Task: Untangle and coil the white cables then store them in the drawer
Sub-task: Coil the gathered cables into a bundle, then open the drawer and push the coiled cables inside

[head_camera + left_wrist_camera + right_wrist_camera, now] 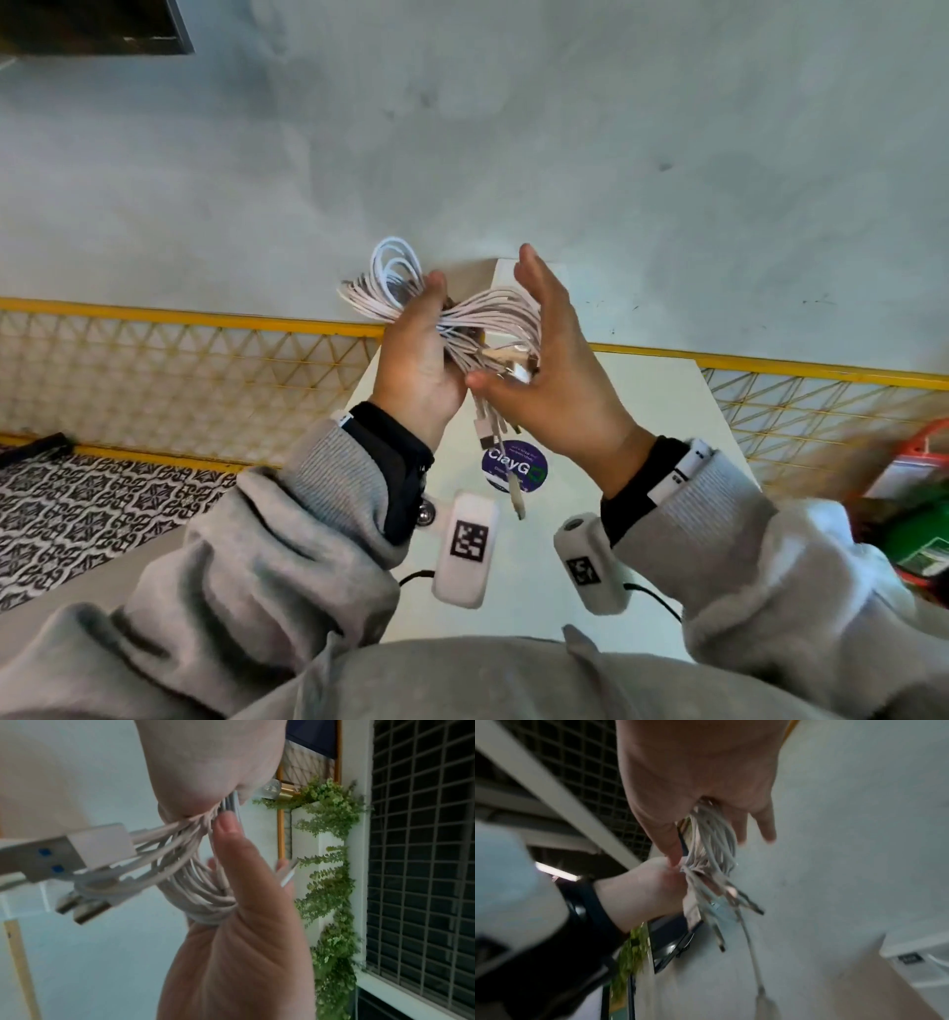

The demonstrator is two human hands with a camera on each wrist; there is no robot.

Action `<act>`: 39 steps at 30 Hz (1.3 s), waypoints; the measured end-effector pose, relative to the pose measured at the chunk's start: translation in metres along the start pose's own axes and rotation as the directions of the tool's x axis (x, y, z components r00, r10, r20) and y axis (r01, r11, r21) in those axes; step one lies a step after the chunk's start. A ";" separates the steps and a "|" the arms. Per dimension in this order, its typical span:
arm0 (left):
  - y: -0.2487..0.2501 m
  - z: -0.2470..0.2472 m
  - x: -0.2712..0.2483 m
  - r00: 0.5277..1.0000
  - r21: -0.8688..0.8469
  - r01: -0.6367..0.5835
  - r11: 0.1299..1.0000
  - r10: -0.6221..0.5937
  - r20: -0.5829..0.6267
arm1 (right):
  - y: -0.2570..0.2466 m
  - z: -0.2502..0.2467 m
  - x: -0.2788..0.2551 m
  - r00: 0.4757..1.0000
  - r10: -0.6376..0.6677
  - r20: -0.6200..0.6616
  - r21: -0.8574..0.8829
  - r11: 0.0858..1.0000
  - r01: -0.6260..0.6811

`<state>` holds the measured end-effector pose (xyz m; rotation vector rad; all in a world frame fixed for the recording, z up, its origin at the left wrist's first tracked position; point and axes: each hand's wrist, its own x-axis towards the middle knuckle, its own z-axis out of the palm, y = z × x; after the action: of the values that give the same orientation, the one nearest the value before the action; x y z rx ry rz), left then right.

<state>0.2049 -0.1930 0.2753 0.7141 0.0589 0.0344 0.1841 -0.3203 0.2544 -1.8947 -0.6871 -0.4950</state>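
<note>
A bundle of white cables (493,313) is held up between both hands over a white table (642,411). My left hand (418,339) grips the bundle at its middle, thumb pressed on the strands (195,892). Coiled loops (382,277) stick out to its left. My right hand (544,349) stands beside it with fingers straight, palm against the loops on the right (713,841). Several USB plugs (485,437) dangle below the hands; one large plug (85,850) is close to the left wrist camera. No drawer is in view.
A round purple sticker (515,466) lies on the table under the hands. A yellow mesh railing (179,318) runs behind the table. Patterned floor (77,493) shows at the left. Red and green items (914,514) sit at the right. Hanging green plants (331,882) flank a grid window.
</note>
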 end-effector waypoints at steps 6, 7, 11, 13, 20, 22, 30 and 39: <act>0.011 -0.008 0.022 0.990 0.039 -0.088 0.995 0.083 0.112 | 0.013 0.020 0.020 0.958 0.283 -0.038 0.043 0.959 -0.281; 0.013 -0.011 0.025 0.991 0.042 -0.081 0.996 0.076 0.110 | 0.015 0.025 0.022 0.965 0.247 -0.089 -0.016 0.968 -0.249; 0.013 -0.023 0.039 0.995 -0.004 0.014 1.000 -0.014 0.102 | 0.019 0.044 0.022 0.955 0.232 -0.187 0.150 0.967 -0.206; 0.012 -0.030 0.047 0.990 -0.048 0.047 0.998 -0.040 0.133 | 0.023 0.049 0.023 0.909 0.411 -0.066 0.568 0.764 -0.305; 0.006 -0.054 0.070 0.948 0.003 0.228 0.974 -0.223 0.226 | 0.037 0.072 0.023 0.819 0.520 0.244 0.581 0.598 -0.552; -0.001 -0.062 0.076 0.942 0.007 0.262 0.965 -0.257 0.214 | 0.042 0.075 0.022 0.787 0.582 0.205 0.572 0.581 -0.579; -0.020 -0.067 0.110 0.968 0.312 0.167 0.935 -0.215 0.127 | 0.075 0.053 0.028 0.672 0.741 0.017 -0.015 0.672 -0.740; -0.046 -0.066 0.184 0.946 0.426 0.291 0.856 -0.323 0.003 | 0.140 0.020 0.047 0.750 0.644 0.152 -0.417 0.730 -0.542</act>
<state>0.3850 -0.1747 0.1877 1.1332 0.1113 -0.3233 0.3125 -0.3357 0.1801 -2.4137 -0.1174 0.1000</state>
